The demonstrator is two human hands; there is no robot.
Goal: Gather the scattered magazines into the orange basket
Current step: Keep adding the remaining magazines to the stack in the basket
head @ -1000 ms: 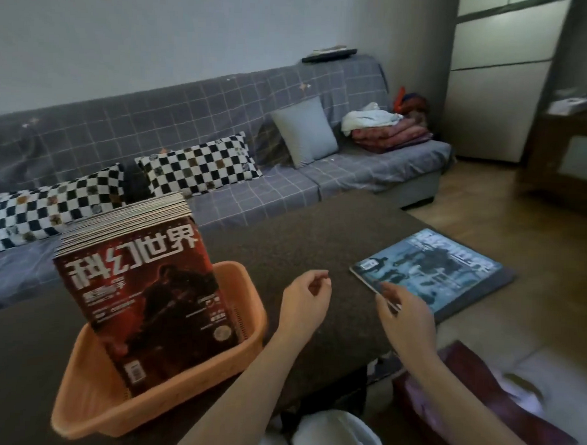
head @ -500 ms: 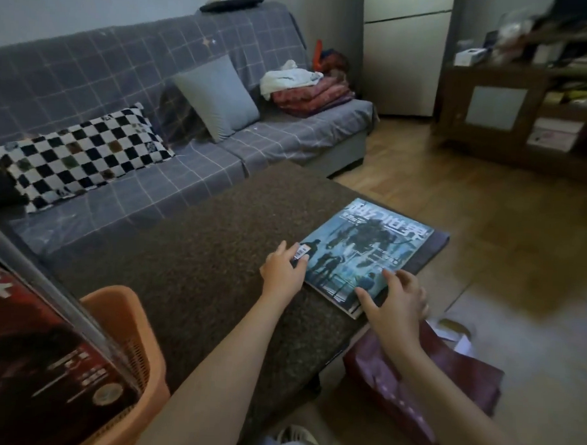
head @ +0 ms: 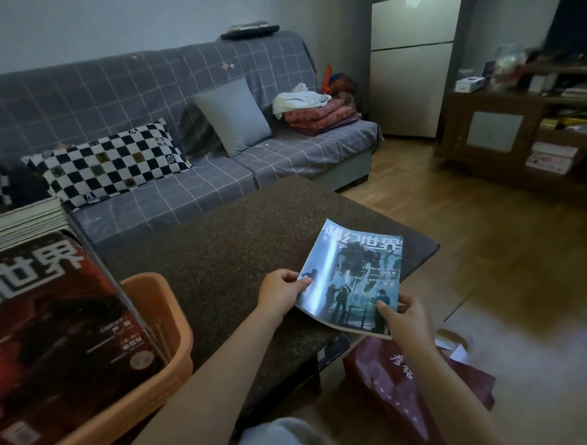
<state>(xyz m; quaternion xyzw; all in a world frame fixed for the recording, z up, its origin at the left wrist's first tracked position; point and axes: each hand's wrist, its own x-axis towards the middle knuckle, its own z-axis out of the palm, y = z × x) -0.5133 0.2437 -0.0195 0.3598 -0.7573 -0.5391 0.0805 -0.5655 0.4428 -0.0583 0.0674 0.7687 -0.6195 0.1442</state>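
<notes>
A blue-covered magazine [head: 353,274] is lifted off the dark table [head: 224,253], tilted toward me. My left hand [head: 281,293] pinches its near left edge. My right hand [head: 403,317] grips its near right corner. At the left, the orange basket [head: 164,321] stands on the table's near edge. A stack of several magazines leans upright in it, a red-covered magazine [head: 48,330] in front.
A grey checked sofa [head: 156,117] with checkered and grey cushions lines the far side of the table. A dark red bag [head: 412,393] lies on the wooden floor by my right arm. A wooden shelf unit [head: 521,130] stands at the far right.
Both hands reached to the blue magazine lying on the table's right end, took hold of it and lifted it toward me. My view swung right, then partly back to the basket.
</notes>
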